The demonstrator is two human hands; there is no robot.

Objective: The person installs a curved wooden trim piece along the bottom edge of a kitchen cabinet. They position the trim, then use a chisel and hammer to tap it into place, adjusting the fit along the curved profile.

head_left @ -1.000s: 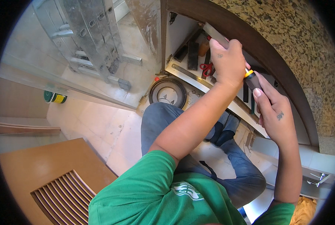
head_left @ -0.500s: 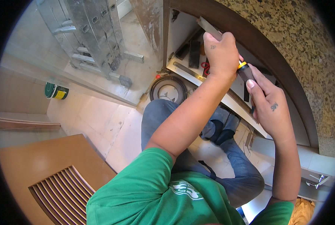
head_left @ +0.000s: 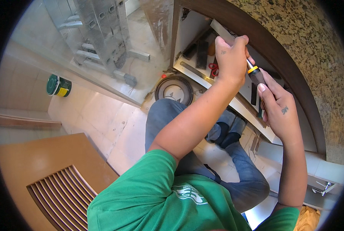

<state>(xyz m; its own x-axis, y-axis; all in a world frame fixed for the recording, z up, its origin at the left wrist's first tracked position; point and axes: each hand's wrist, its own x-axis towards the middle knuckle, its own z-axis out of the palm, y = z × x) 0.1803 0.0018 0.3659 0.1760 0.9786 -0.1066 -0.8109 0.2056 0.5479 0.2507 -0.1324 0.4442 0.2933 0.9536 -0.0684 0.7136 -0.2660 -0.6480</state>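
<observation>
L hand (head_left: 231, 57) has its fingers curled round a flat grey strip (head_left: 222, 32), prob. to steady it; strip's far end angles up into the open cabinet (head_left: 191, 29). R hand (head_left: 283, 106) grasps the dark handle of a yellow-ringed tool (head_left: 257, 77), thumb laid along it, presumably for control. Tool's shaft runs up to the L hand; can't tell if tip & strip touch, fingers hide it. Red-handled scissors (head_left: 214, 70) lie nearby in the cabinet, prob. for easy reach.
</observation>
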